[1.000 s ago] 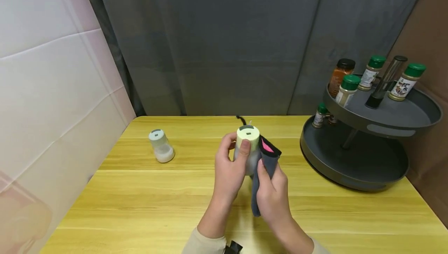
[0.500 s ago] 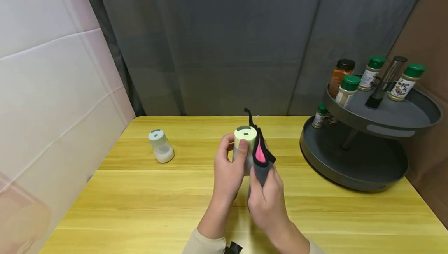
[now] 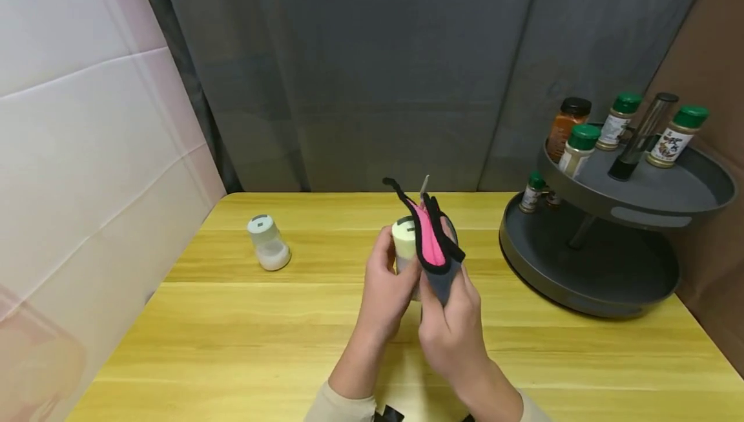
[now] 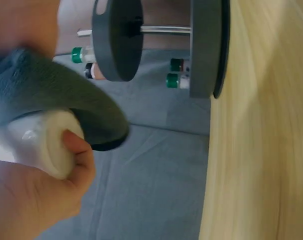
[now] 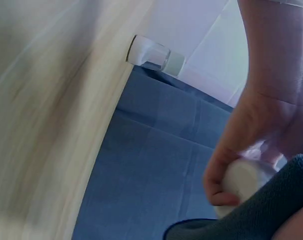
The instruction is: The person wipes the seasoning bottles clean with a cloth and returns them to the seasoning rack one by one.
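Note:
In the head view my left hand [image 3: 383, 293] grips a seasoning jar [image 3: 402, 234] with a pale lid, held up over the table. My right hand [image 3: 456, 331] pinches a folded grey cloth [image 3: 440, 283] with black edging and a pink inner side. This cloth stands against the jar's right side and covers part of it. In the left wrist view the jar [image 4: 59, 145] shows its round pale end, with fingers curled round it and the cloth [image 4: 51, 92] beside it. The right wrist view shows the cloth [image 5: 256, 212] in front of the jar [image 5: 241, 180].
A similar jar [image 3: 268, 244] with white contents stands at the table's left. A two-tier grey turntable rack [image 3: 587, 280] occupies the right, bearing several spice bottles, one an orange bottle [image 3: 566, 128] with a black lid. A grey curtain [image 3: 349, 73] hangs behind the wooden table [image 3: 232, 344].
The cloth has turned and spread open, showing more pink, and now covers more of the jar's right side. My right hand shifted slightly left, then back right. The left hand keeps its hold.

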Motion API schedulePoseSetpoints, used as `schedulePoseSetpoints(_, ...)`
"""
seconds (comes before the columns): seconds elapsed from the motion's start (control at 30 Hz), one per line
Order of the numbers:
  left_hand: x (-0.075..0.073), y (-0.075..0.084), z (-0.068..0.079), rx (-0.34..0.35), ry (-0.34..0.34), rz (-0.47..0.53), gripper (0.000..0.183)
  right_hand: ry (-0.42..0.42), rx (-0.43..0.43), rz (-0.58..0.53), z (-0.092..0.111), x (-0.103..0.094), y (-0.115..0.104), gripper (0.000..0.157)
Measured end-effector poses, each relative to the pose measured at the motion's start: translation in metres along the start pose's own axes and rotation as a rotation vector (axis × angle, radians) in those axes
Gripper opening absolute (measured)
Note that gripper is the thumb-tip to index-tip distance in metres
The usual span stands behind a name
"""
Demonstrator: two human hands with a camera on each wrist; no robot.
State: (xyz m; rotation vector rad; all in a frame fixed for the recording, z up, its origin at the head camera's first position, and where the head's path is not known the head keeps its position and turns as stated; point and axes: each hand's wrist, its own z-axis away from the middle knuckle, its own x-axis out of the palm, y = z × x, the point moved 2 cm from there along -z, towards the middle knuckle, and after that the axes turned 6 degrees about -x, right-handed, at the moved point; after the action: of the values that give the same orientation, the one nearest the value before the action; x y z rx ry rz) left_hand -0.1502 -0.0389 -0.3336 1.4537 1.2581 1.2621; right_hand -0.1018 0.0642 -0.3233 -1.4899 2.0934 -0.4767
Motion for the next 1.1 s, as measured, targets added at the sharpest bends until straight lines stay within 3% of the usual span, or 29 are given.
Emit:
schedulePoseSetpoints(0.07, -0.002, 0.003, 0.0, 0.011, 0.001, 0.072, 0.046, -0.023, 0.078, -0.027, 0.003, -0.001, 0.003, 0.062)
schedulePoseSetpoints(0.13, -0.004, 0.007, 0.0, 0.034, 0.022, 0.129, 0.049, -0.033, 0.225, -0.101, 0.006, -0.005, 0.006, 0.05)
schedulePoseSetpoints(0.2, -0.005, 0.01, 0.0, 0.071, 0.043, 0.151, 0.051, -0.028, 0.429, -0.264, 0.008, -0.009, 0.007, 0.043)
schedulePoseSetpoints(0.27, -0.005, 0.012, 0.001, 0.101, 0.058, 0.151, 0.055, 0.026, 0.627, -0.488, 0.009, -0.015, 0.008, 0.048)
schedulePoseSetpoints(0.37, -0.003, 0.014, 0.002, 0.135, 0.071, 0.165, 0.061, 0.117, 0.792, -0.769, 0.009, -0.021, 0.005, 0.061)
schedulePoseSetpoints(0.47, 0.002, 0.014, 0.004, 0.174, 0.044, 0.248, 0.058, 0.181, 0.812, -0.88, 0.007, -0.025, 0.0, 0.063)
schedulePoseSetpoints(0.6, 0.013, 0.014, 0.008, 0.232, -0.062, 0.412, 0.046, 0.265, 0.782, -0.906, 0.002, -0.025, -0.001, 0.061)
schedulePoseSetpoints(0.73, 0.021, 0.015, 0.01, 0.278, -0.105, 0.538, 0.042, 0.256, 0.788, -0.926, -0.001, -0.023, 0.002, 0.061)
schedulePoseSetpoints(0.87, 0.019, 0.018, 0.007, 0.334, -0.055, 0.529, 0.039, 0.124, 0.835, -0.947, 0.004, -0.025, 0.0, 0.063)
schedulePoseSetpoints(0.93, 0.018, 0.019, 0.006, 0.346, -0.041, 0.501, 0.038, 0.105, 0.819, -0.94, 0.007, -0.029, -0.002, 0.063)
schedulePoseSetpoints(1.1, 0.022, 0.019, 0.012, 0.349, -0.068, 0.508, 0.035, 0.274, 0.694, -0.897, -0.003, -0.031, 0.001, 0.055)
